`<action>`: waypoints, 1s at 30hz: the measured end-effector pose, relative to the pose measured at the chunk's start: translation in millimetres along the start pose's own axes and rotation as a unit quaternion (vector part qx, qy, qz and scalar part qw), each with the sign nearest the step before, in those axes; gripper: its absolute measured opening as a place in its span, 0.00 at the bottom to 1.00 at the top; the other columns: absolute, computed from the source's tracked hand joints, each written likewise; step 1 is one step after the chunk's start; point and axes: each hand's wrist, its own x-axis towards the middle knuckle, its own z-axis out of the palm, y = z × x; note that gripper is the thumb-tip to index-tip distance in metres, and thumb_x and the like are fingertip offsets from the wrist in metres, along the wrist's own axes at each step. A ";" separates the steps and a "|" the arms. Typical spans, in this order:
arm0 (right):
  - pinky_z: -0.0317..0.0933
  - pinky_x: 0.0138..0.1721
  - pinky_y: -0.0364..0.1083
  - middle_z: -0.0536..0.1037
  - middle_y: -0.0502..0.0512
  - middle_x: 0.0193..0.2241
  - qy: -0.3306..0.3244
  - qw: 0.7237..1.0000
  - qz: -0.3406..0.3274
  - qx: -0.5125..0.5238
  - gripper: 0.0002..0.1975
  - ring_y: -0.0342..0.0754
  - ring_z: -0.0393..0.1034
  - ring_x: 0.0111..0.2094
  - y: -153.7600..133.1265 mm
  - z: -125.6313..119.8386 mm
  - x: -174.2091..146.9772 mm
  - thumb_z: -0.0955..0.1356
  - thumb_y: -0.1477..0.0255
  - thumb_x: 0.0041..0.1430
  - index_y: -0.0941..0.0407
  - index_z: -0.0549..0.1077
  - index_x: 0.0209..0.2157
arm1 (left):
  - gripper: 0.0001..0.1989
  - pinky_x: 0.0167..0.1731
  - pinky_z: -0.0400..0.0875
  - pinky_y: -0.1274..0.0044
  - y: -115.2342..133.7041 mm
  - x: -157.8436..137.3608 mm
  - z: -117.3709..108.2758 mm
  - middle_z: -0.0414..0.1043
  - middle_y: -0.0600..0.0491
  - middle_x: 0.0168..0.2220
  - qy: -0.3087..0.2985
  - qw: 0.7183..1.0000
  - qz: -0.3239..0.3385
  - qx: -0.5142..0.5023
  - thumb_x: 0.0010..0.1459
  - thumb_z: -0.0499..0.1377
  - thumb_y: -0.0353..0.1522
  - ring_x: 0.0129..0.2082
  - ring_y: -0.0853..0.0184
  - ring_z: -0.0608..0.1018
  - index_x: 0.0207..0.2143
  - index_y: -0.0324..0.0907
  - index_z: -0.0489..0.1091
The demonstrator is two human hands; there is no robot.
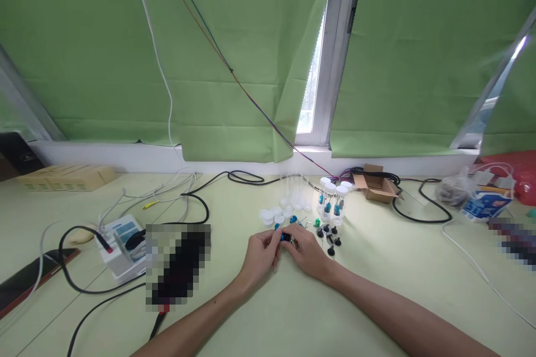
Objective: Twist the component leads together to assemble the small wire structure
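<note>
My left hand (262, 256) and my right hand (309, 250) meet over the table, fingertips closed around a small dark blue and black part (286, 237). Its exact kind is too small to make out. Just beyond my fingers lie small blue parts (293, 218) and a green part (317, 223). Several black knob-like parts (331, 250), some with thin metal stems, are scattered right of my right hand. White round caps (266, 216) sit beyond my left hand. Behind them stand clear empty tubes (298, 192), and to their right white-capped clear tubes (340, 201) contain blue parts.
An open cardboard box (379, 188) stands at the back right among black cables (439, 218). On the left are a white power strip (123, 245), a pixelated dark object (180, 268) and tangled cords. A blue-and-white box (486, 203) is far right. Green blinds (234, 67) hang behind.
</note>
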 end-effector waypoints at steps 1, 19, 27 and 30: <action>0.63 0.38 0.47 0.74 0.56 0.37 -0.001 1.000 -0.002 -0.008 0.09 0.50 0.67 0.37 -0.1 0.2 -0.4 0.64 0.77 0.63 0.55 0.70 0.44 | 0.23 0.15 0.56 0.80 2.3 -0.6 -0.2 0.60 0.60 0.13 0.000 1.000 0.014 0.023 0.62 0.51 0.45 0.11 0.74 0.63 0.19 0.41 0.64; 0.61 0.31 0.45 0.72 0.54 0.32 0.155 0.985 0.069 -0.037 0.05 0.47 0.64 0.28 2.0 4.6 2.7 0.64 0.71 0.65 0.56 0.70 0.39 | 0.16 0.18 0.65 0.78 19.4 15.7 -18.7 0.72 0.54 0.29 0.120 0.983 0.090 0.109 0.63 0.47 0.40 0.18 0.70 0.72 0.33 0.42 0.69; 0.59 0.36 0.48 0.73 0.55 0.32 0.181 0.981 0.042 -0.059 0.02 0.51 0.64 0.35 -2.8 1.5 4.8 0.66 0.74 0.62 0.55 0.71 0.36 | 0.09 0.32 0.69 0.74 19.5 69.2 -7.2 0.73 0.53 0.34 0.113 0.948 0.131 0.268 0.56 0.55 0.36 0.27 0.66 0.74 0.37 0.43 0.71; 0.59 0.36 0.48 0.73 0.55 0.32 0.167 0.984 0.033 -0.055 0.02 0.51 0.64 0.35 -2.0 2.7 4.7 0.66 0.75 0.62 0.55 0.71 0.36 | 0.10 0.37 0.68 0.72 16.2 88.3 6.0 0.71 0.50 0.35 0.133 0.938 0.111 0.300 0.52 0.59 0.36 0.35 0.61 0.75 0.37 0.43 0.70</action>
